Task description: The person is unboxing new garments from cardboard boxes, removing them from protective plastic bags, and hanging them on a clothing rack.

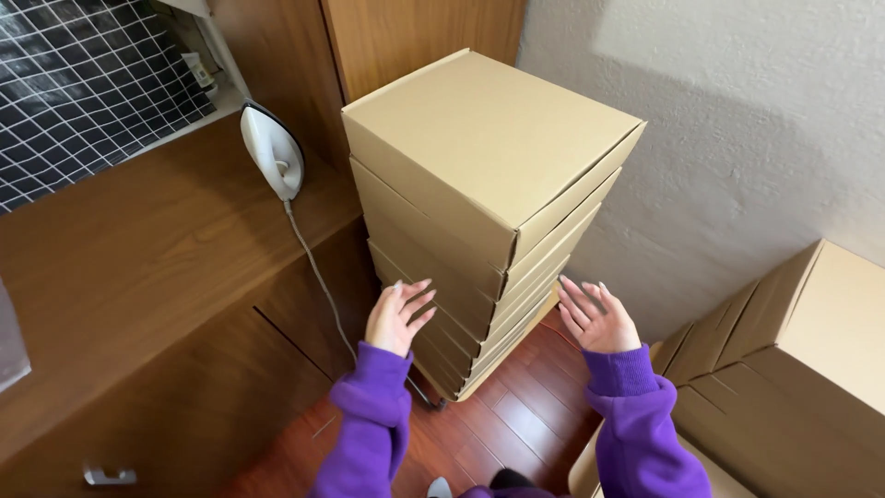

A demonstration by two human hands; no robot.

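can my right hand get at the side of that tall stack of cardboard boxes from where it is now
Probably yes. The right hand is open, palm toward the stack of boxes, right beside its lower boxes, with only bare floor below and nothing between them.

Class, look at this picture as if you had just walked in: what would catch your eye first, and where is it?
A tall stack of flat cardboard boxes stands in the middle, in the corner against the white wall. Two open hands in purple sleeves, left hand and right hand, flank its lower part. A white iron rests on the wooden counter at left.
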